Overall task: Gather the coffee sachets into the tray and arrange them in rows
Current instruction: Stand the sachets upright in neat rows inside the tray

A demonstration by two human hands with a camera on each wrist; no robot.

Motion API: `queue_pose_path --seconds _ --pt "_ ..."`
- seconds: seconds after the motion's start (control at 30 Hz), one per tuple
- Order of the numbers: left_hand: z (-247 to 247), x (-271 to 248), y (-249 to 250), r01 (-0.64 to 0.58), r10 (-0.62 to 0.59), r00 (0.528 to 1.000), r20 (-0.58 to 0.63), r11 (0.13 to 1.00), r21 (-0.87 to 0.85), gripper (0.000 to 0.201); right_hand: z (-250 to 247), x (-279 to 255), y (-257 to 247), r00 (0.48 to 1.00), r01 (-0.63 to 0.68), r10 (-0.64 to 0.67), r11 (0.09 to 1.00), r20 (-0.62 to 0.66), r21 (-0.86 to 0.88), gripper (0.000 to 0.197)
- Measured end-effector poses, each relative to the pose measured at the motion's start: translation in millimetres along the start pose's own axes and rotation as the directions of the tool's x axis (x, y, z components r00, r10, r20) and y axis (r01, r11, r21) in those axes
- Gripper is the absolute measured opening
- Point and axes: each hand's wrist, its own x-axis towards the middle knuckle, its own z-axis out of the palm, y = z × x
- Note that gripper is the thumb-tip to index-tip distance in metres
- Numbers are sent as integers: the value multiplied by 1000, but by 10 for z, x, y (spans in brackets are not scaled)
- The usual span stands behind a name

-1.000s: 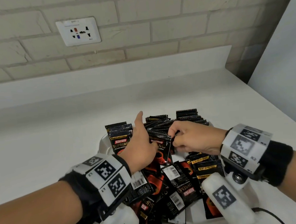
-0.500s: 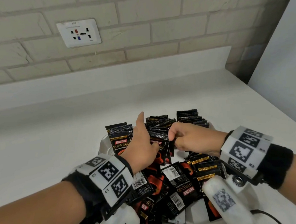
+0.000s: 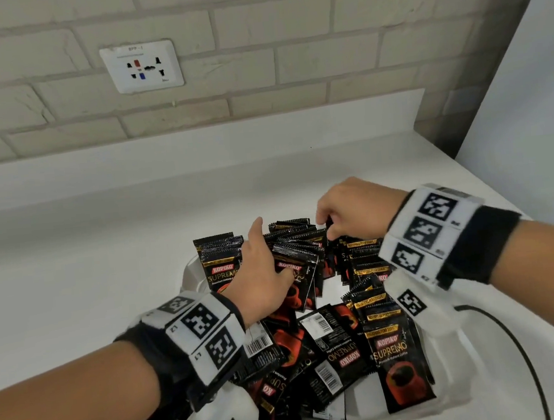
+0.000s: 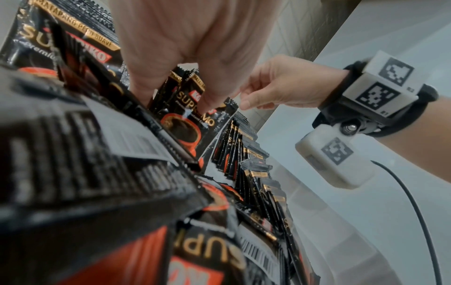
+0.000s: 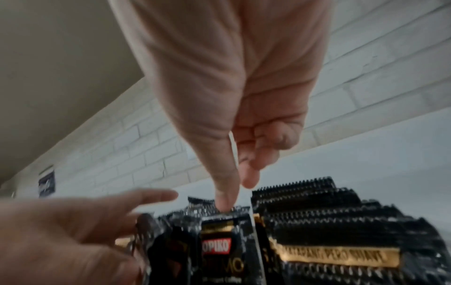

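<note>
A white tray [image 3: 190,272] on the counter holds several black Kopiko sachets. Some stand in rows at its left [image 3: 219,259] and right [image 3: 369,268]; a loose pile [image 3: 316,351] lies at the front. My left hand [image 3: 270,261] grips a bunch of upright sachets [image 3: 296,269] in the middle, thumb up, with its fingers [image 4: 203,104] pressed on the front sachet. My right hand [image 3: 334,224] hovers at the back of the middle row with fingers curled. In the right wrist view its thumb tip touches a sachet's top edge [image 5: 224,214], the forefinger apart above it.
The white counter [image 3: 87,262] runs left and back to a brick wall with a socket plate [image 3: 141,67]. A pale panel [image 3: 530,117] closes the right side. A black cable [image 3: 519,355] trails beside the tray's right rim.
My right hand has left the sachet it pinched beside my left hand and moved toward the back of the tray. My left hand has kept its hold and place.
</note>
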Motion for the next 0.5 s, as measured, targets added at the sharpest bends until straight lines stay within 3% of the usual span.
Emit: queue_pose_path --seconds 0.13,0.27,0.5 --pt "7 30 -35 16 -16 1000 12 1000 -8 88 38 88 -84 999 40 -39 996 7 -83 7" --pt "5 61 -90 27 -27 1000 6 998 -61 91 18 112 -111 999 42 -41 999 9 -30 22" --pt "26 28 -46 45 -46 999 -6 998 -40 87 22 116 -176 999 30 -36 988 38 154 12"
